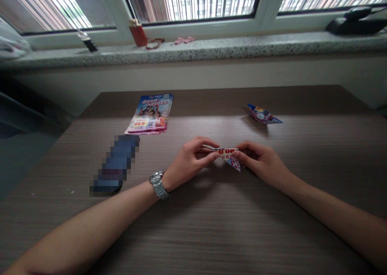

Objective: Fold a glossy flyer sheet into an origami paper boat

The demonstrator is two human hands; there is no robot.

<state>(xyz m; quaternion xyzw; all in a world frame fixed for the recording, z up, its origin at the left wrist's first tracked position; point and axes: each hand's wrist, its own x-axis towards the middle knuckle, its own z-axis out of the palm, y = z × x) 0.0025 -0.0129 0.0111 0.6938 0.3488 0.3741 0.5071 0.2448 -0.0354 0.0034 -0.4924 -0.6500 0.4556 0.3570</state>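
A small folded paper flyer (229, 156), printed in red, yellow and blue, is held just over the table between both my hands. My left hand (198, 154), with a metal watch (159, 184) on the wrist, pinches its left end between thumb and fingers. At the right end, the thumb and fingers of my right hand (261, 160) are closed on the same paper. One pointed corner hangs down near my right thumb. Farther back on the right lies another folded paper piece (262, 114) with sharp ends. My fingers partly cover the held paper.
A stack of printed flyers (150, 114) lies at the back left of the brown table (187, 234). Nearer stands a blurred-out dark flat object (116, 164). Along the stone windowsill (229, 48) are a red container (138, 32), small pink things (184, 40) and a black device (356, 23).
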